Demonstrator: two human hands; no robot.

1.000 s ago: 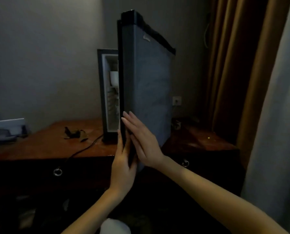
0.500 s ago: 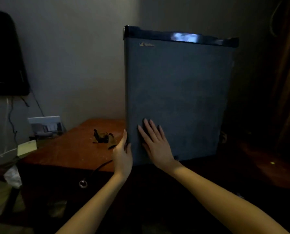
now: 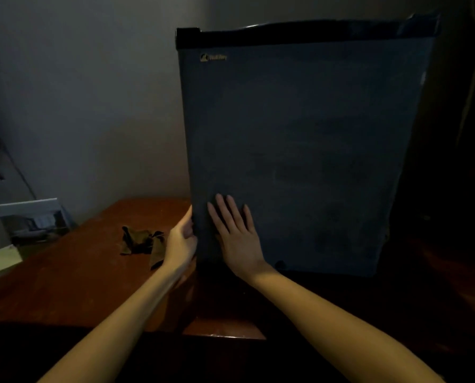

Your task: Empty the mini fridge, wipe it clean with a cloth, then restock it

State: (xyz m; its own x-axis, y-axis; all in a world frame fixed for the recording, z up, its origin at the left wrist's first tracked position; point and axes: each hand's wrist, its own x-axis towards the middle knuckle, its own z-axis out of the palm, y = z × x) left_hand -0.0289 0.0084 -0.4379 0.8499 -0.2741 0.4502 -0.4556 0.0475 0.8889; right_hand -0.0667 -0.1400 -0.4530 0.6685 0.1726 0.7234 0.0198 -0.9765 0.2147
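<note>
Two bare forearms reach up from the bottom edge across the dark front of the reddish wooden worktop [image 3: 73, 277]. The left hand [image 3: 179, 244] grips the lower left edge of the fridge [image 3: 299, 147], with its thumb lying upright along the front corner and its fingers curled round the side, mostly hidden. Just beside it, the right hand [image 3: 239, 241] lies open and flat against the door [image 3: 327, 189], fingers straight, spread a little and pointing up, with the palm pressed to the lower left part of the panel. The fridge stands upright on the worktop, towards its right side, its dark grey-blue door facing the camera and hiding the inside. A small pale logo [image 3: 213, 57] sits near the door's top left corner, under a black strip [image 3: 299, 34] that runs along the top edge. To the left of the left hand, close to it but apart from the fridge, a dark crumpled cloth [image 3: 139, 240] lies on the worktop. Farther left, near the worktop's back corner, a pale standing card [image 3: 29, 217] shows a picture too dim to read. Behind everything rises a plain grey wall [image 3: 87, 100], and the area to the right of the fridge is too dark to make out.
</note>
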